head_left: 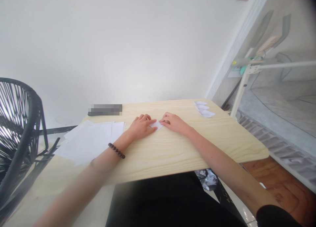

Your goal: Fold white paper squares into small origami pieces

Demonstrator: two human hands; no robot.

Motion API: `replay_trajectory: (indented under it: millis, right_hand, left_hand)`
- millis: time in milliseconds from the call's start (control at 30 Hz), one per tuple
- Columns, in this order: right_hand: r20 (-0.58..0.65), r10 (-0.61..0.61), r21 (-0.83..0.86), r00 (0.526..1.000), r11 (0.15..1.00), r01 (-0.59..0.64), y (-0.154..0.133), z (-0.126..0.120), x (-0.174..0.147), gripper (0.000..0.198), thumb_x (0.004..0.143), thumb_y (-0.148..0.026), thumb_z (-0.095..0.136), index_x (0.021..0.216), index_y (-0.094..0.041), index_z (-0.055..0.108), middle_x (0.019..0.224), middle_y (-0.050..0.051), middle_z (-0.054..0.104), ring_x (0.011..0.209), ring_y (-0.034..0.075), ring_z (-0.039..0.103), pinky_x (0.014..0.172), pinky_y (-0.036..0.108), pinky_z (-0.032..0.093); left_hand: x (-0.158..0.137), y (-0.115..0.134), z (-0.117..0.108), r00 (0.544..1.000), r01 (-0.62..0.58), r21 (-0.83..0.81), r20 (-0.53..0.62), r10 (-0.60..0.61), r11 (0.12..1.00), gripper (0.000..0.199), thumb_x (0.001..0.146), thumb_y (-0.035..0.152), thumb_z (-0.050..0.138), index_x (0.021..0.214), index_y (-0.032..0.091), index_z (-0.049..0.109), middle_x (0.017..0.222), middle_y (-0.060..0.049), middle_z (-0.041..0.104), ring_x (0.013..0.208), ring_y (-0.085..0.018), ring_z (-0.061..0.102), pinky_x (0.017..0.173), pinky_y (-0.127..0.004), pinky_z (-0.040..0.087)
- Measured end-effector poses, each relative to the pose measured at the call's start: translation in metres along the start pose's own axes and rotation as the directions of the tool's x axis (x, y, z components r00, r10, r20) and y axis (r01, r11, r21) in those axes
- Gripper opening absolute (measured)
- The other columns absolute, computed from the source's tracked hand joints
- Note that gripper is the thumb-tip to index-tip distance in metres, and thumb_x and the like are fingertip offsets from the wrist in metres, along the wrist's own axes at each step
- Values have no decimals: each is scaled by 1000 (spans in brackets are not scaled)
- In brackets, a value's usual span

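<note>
A small folded piece of white paper lies on the wooden table between both hands. My left hand, with a dark bead bracelet at its wrist, holds the paper's left side down between thumb and index finger. Its other fingers are curled against the tabletop. At the upper right corner of the paper, my right hand pinches the edge, thumb and fingertips together. The fingers hide parts of the folds. Several folded white paper pieces overlap in a row toward the table's back right.
Loose white sheets spread over the left side of the light wooden table. A dark, pixelated object sits at the back left edge. A black woven chair stands left; a white metal frame stands right. Crumpled silvery material shows below the table.
</note>
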State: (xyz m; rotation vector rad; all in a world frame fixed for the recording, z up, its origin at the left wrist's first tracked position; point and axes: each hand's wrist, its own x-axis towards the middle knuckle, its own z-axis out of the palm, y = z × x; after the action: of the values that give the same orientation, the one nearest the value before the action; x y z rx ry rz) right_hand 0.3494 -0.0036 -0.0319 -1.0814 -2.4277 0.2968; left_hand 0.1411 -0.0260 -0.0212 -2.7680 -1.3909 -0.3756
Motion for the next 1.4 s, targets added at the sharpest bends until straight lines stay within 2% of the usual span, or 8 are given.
replay_trajectory:
  millis: [100,233,400,667,867,1033,1167,1400]
  right_hand:
    - [-45,16,-29,999,999,-17,1,4,1,25,83,-28,42,96,-21,62,92,3,53,76,10,52,72,23,39]
    - [-44,33,-65,998,997,-36,3,7,2,26,83,-30,42,99,-24,61,94,3,51,74,9,52,72,23,38]
    - [-33,53,-64,998,996,-55,3,8,3,25,83,-29,42,96,-23,63,94,3,51,75,9,52,73,22,38]
    - [-2,48,-104,999,993,-48,-4,5,-1,31,85,-28,37,112,-25,53,99,4,47,76,9,51,74,22,37]
    - [11,48,-157,999,987,-46,-8,3,-2,31,86,-28,35,109,-25,55,101,4,46,75,9,51,73,23,37]
    - [-5,50,-155,999,987,-50,-9,2,-2,30,86,-30,34,103,-22,58,100,4,47,74,9,51,72,22,37]
    - [-8,65,-175,998,982,-65,-9,2,-2,32,85,-32,35,112,-26,52,101,3,47,75,10,51,71,23,37]
    - [38,69,-178,997,982,-61,-8,2,1,32,86,-32,33,111,-29,53,102,3,45,75,10,52,73,23,37]
  left_hand:
    - [-1,-2,5,1000,18,10,-3,-18,1000,47,83,49,24,122,29,39,116,-6,44,109,-25,36,88,-40,30]
    - [0,-5,13,995,59,-16,87,-58,998,51,85,49,15,130,27,26,136,-3,27,124,-26,17,97,-42,19]
    - [1,-8,19,983,83,-16,166,-80,996,57,85,50,9,134,22,15,141,-2,14,128,-23,6,101,-40,11]
    - [1,-7,19,988,94,-25,128,-90,995,59,85,49,14,133,14,18,140,-8,16,128,-24,10,100,-41,15]
    - [0,-7,19,988,127,-33,88,-124,991,61,84,49,19,132,12,21,139,-10,19,127,-25,11,101,-40,16]
    - [-1,-7,17,997,80,-75,-16,-82,994,51,84,43,27,126,14,30,132,-11,31,123,-24,23,98,-41,22]
    - [-2,-3,12,994,47,-99,-89,-56,994,41,84,38,31,117,16,38,118,-10,43,112,-22,37,92,-39,32]
    - [-2,-1,8,996,49,-50,-67,-52,998,35,83,37,33,107,17,47,114,-10,44,106,-23,40,87,-38,36]
